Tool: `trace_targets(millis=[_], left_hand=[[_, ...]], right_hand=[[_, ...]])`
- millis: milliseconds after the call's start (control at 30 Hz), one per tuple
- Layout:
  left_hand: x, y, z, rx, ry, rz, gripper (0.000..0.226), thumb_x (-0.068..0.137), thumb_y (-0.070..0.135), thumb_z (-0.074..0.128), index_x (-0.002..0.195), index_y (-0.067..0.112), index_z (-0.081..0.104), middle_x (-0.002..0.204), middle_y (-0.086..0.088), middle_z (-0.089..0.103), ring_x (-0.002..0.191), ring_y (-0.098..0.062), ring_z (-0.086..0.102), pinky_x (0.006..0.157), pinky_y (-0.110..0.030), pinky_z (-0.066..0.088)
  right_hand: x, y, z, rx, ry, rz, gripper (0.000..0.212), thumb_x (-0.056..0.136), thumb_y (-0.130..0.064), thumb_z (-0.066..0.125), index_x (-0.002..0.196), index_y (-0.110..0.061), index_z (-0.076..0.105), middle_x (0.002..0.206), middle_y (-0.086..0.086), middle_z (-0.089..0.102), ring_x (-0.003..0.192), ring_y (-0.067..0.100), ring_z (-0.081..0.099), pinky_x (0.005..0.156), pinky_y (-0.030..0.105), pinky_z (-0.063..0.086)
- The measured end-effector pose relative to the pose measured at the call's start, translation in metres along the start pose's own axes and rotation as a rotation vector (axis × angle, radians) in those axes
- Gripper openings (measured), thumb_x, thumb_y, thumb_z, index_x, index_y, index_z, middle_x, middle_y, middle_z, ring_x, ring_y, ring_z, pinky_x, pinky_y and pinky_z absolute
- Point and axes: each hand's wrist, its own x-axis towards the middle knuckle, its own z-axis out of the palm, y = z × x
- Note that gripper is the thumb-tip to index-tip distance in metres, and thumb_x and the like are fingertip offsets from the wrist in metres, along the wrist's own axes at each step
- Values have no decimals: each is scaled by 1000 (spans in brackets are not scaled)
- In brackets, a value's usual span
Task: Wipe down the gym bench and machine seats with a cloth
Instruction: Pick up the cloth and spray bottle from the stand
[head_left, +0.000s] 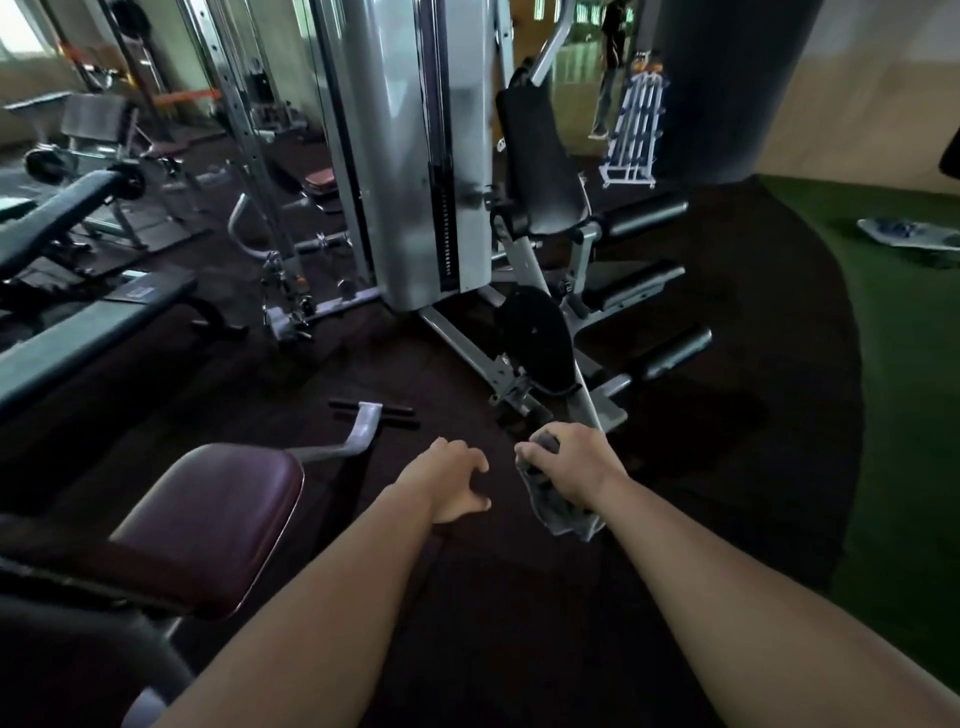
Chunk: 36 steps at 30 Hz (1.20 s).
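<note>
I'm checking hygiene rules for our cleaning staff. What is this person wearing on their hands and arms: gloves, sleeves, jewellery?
No gloves: the left hand and right hand are bare. The left forearm and right forearm are uncovered, with no sleeve in view. No watch or bracelet shows at either wrist, and no ring on the fingers that can be seen.

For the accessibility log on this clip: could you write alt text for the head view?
The right hand grips a grey cloth out in front of the person, and the left hand hangs empty beside it, fingers loosely curled. A maroon seat sits at the lower left. A silver machine with a black backrest stands ahead.
</note>
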Motion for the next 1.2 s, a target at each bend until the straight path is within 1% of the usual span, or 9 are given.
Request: trace_targets(millis=[67, 167, 267, 400, 500, 700, 867, 967, 1200], left_hand=[[44, -9, -13, 1, 0, -19, 60, 88, 50, 73, 142, 28, 57, 134, -2, 54, 133, -26, 41, 106, -40, 44], [107, -23, -34, -3, 17, -71, 62, 88, 53, 73, 142, 30, 56, 134, -1, 54, 133, -26, 42, 107, -41, 44], [159, -37, -53, -43, 67, -144, 60, 89, 53, 73, 141, 29, 58, 132, 1, 54, 131, -23, 42, 105, -39, 43], [217, -64, -75, -93, 84, -236, 58, 88, 55, 72, 138, 31, 57, 131, 2, 54, 131, -22, 42, 99, -35, 42], [255, -95, -95, -101, 98, -304, 60, 89, 57, 70, 141, 31, 55, 136, 2, 54, 132, -23, 43, 102, -35, 44], [304, -191, -130, -162, 140, -448, 59, 88, 53, 72, 141, 31, 56, 135, 4, 54, 130, -23, 42, 104, -45, 47], [323, -278, -165, -218, 203, -560, 54, 87, 50, 68, 137, 32, 59, 127, 7, 55, 125, -21, 44, 99, -41, 49], [325, -323, -184, -237, 238, -639, 53, 87, 52, 70, 135, 33, 59, 123, 7, 55, 123, -20, 44, 98, -41, 50], [307, -418, -203, -299, 272, -926, 57, 89, 53, 72, 141, 34, 56, 135, 4, 54, 131, -21, 44, 103, -44, 49]], right_hand=[[50, 2, -11, -21, -22, -16, 27, 91, -60, 67, 92, -33, 70, 92, -11, 69, 88, 7, 65, 77, 32, 55], [128, 3, -25, -34, -54, -70, 29, 92, -56, 68, 84, -29, 68, 90, -9, 71, 85, 8, 65, 78, 36, 56], [204, 0, -38, -54, -124, -116, 33, 93, -55, 68, 90, -22, 72, 90, -7, 72, 86, 11, 67, 81, 38, 57], [295, -11, -42, -113, -215, -188, 32, 92, -58, 67, 93, -26, 73, 92, -8, 73, 90, 13, 67, 85, 41, 57], [363, -32, -32, -168, -272, -238, 32, 91, -60, 67, 92, -28, 72, 92, -9, 72, 90, 12, 66, 85, 40, 57], [484, -96, 18, -234, -337, -361, 36, 88, -64, 66, 89, -28, 74, 89, -9, 72, 88, 14, 67, 82, 39, 56], [567, -166, 63, -249, -402, -432, 47, 81, -71, 61, 83, -26, 73, 85, -9, 73, 83, 11, 66, 81, 41, 56], [607, -213, 93, -252, -458, -487, 41, 85, -64, 67, 82, -23, 73, 82, -9, 73, 80, 9, 67, 80, 40, 57], [672, -318, 186, -270, -662, -682, 31, 90, -56, 70, 86, -25, 73, 81, -9, 72, 78, 8, 67, 78, 35, 58]])
